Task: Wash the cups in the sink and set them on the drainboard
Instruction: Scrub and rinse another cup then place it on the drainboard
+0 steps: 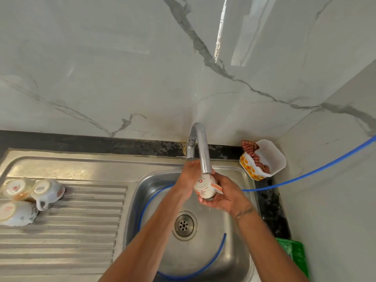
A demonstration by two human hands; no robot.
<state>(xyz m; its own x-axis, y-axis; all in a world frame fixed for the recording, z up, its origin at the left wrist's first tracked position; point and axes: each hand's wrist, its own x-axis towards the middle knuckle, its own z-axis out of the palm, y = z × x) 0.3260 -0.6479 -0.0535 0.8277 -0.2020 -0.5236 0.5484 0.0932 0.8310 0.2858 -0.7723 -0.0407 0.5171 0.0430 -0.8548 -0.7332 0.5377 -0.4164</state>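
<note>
While both forearms reach in from the near edge, the two hands meet over the far part of the sink basin (240, 237), directly below the outlet of the chrome faucet (203, 151). The right hand (221, 197) cups a white teacup (204, 187) from below and from the right, its fingers curled under the cup's lower end. This cup carries orange markings and an orange-edged handle that points right, toward the right palm. The left hand (188, 177) lies against the cup's left side; its fingers are hidden behind the cup and the spout, so how far they wrap around the cup cannot be told. The cup is tilted, with its base turned up toward the faucet outlet.

On the ribbed drainboard (81, 231), at the far left, three washed teacups stand upside down in a tight cluster: one at the far left (17, 189), one just right of it with its handle pointing near (48, 192), and one nearer the camera (15, 213).

A blue hose (305, 176) runs from the right wall into the basin and curves around the drain strainer (184, 225). On the counter right of the faucet sits a white flower-printed container (272, 157) holding a red checked cloth (254, 153). A green object (295, 253) lies at the near right.
</note>
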